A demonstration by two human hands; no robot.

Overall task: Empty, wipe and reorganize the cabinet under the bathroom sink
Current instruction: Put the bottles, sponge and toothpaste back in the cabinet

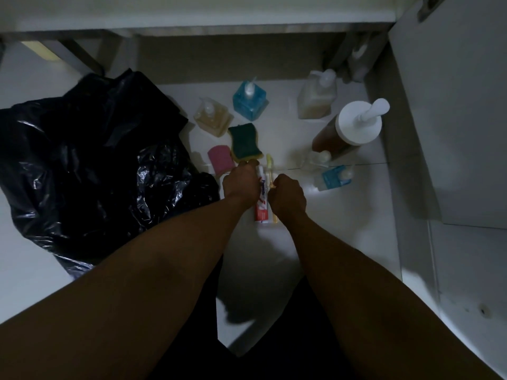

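Observation:
On the white cabinet floor lie a red and white toothpaste tube (262,207) and a yellow toothbrush (270,163), side by side. My left hand (241,185) has its fingers curled at the tube's left side, knuckles close to the green and yellow sponge (245,142). Just right of the tube, my right hand (288,196) pinches the toothbrush handle. A pink sponge (218,157) sits left of my left hand.
A black trash bag (90,160) fills the left. Pump bottles stand behind: blue (249,101), amber (212,117), pale (317,96), a tall brown one with a white pump (356,124). Two small bottles (333,176) lie right. The open cabinet door (452,119) is on the right.

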